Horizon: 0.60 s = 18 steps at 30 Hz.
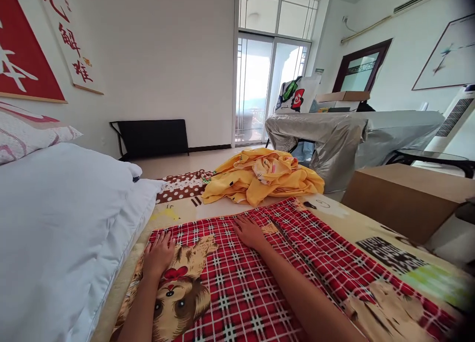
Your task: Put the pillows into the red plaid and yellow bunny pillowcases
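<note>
A red plaid cloth (pixel 237 287) printed with a brown cartoon dog lies spread flat on the bed in front of me. My left hand (pixel 159 255) rests palm down on its left part, fingers apart, just above the dog's head. My right hand (pixel 250 231) lies flat near the cloth's far edge, fingers stretched out. Neither hand holds anything. Beyond the plaid cloth sits a crumpled yellow garment (pixel 261 176).
A white duvet (pixel 59 223) and patterned pillow (pixel 25 131) fill the left. A cardboard box (pixel 404 198) stands at the right. A silver-covered piece of furniture (pixel 349 139) is behind, with a glass balcony door (pixel 267 84) beyond it.
</note>
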Motion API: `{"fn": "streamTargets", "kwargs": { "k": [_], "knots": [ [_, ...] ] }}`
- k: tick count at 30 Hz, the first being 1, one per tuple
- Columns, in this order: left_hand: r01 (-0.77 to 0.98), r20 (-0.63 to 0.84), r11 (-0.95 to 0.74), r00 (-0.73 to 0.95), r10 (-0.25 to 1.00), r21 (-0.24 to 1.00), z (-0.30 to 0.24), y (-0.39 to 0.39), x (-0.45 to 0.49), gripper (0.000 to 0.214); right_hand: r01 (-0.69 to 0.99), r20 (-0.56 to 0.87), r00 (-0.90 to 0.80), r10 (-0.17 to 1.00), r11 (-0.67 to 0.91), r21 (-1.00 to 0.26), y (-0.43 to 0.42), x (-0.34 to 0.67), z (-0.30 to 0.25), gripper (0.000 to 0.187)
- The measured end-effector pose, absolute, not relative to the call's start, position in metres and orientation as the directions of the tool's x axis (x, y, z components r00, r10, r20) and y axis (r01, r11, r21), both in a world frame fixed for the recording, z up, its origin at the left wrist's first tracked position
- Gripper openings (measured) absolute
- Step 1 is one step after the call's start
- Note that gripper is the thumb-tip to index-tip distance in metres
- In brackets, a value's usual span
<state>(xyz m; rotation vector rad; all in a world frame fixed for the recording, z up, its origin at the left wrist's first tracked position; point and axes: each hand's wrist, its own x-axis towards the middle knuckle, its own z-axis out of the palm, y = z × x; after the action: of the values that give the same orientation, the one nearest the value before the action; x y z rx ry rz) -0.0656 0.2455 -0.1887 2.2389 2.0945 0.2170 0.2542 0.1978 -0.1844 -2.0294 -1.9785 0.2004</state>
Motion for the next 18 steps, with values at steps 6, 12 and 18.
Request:
{"fn": "streamTargets", "kwargs": {
  "k": [6,12,18],
  "knots": [
    [0.976,0.12,-0.099,0.076,0.99,0.195,-0.184,0.242,-0.067,0.05,0.968,0.185,0.093,0.978,-0.045,-0.248,0.173,0.273,-0.158,0.052],
    [0.957,0.177,-0.202,0.167,0.97,0.206,-0.181,0.244,-0.065,0.052,0.881,0.248,-0.309,0.918,0.375,-0.289,0.083,0.195,-0.161,0.044],
    [0.96,0.035,-0.214,0.211,0.977,0.179,-0.191,0.249,-0.064,0.057,0.709,0.178,-0.542,0.821,0.561,-0.427,-0.015,0.216,-0.19,0.055]
  ]
}}
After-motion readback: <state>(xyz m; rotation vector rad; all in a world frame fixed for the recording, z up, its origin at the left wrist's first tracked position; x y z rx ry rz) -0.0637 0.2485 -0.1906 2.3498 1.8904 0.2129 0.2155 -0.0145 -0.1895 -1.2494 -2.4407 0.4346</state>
